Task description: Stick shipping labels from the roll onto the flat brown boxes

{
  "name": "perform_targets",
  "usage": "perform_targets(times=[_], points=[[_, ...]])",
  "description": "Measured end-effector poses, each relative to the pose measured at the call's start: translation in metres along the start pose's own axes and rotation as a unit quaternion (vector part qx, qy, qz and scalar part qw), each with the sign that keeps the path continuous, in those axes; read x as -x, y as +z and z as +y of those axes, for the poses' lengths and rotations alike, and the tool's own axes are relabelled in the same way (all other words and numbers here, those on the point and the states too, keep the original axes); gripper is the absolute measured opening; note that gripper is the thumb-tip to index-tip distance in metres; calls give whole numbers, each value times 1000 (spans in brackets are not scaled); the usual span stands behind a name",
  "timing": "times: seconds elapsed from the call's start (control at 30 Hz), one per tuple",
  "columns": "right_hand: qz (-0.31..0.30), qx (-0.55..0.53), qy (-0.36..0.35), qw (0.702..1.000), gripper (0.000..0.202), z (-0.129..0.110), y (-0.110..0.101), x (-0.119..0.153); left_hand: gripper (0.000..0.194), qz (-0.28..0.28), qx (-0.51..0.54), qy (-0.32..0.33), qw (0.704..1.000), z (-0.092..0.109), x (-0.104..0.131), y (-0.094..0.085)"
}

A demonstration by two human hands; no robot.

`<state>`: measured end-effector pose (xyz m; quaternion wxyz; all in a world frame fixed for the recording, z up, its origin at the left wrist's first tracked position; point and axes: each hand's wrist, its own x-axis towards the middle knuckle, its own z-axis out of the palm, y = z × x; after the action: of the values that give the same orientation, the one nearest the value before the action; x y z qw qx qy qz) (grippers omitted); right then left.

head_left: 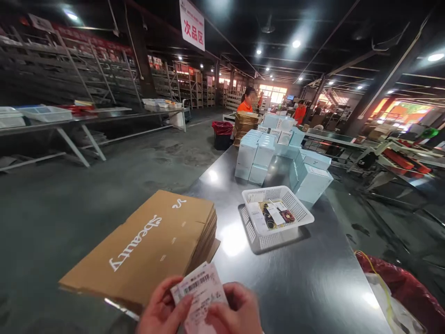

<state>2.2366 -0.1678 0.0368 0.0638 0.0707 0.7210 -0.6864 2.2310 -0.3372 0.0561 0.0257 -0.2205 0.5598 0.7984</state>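
Observation:
Printed paper slips [200, 294] with a barcode are held up between both hands at the bottom of the view. My left hand [166, 306] pinches their left side, thumb on the front. On the right side, my right hand [238, 308] grips the same slips with its thumb across the print. Just beyond my left hand lies a stack of flat brown cartons [156, 241] with white lettering. A white perforated basket [302, 214] holding cards and small packets rests on the shiny metal table [313, 264].
Pale blue boxes [247, 155] stand stacked at the table's far part. A red-lined bin [222, 130] is beyond its left edge, another red-lined bin [413, 287] at lower right. Two people in orange [244, 106] are farther back. Shelves and side tables line the left.

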Motion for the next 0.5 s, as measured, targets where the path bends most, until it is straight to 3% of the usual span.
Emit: perform_targets(times=[0.1, 0.2, 0.37, 0.5], points=[[62, -44, 16, 997, 37, 5, 1, 18, 61, -72, 14, -30, 997, -4, 6, -7], [104, -43, 26, 993, 40, 10, 21, 39, 58, -125, 21, -50, 991, -3, 11, -30], [136, 21, -13, 990, 34, 19, 79, 67, 63, -158, -5, -72, 985, 3, 11, -96], [130, 10, 61, 990, 38, 33, 124, 85, 68, -175, -18, -108, 978, 8, 9, -149]])
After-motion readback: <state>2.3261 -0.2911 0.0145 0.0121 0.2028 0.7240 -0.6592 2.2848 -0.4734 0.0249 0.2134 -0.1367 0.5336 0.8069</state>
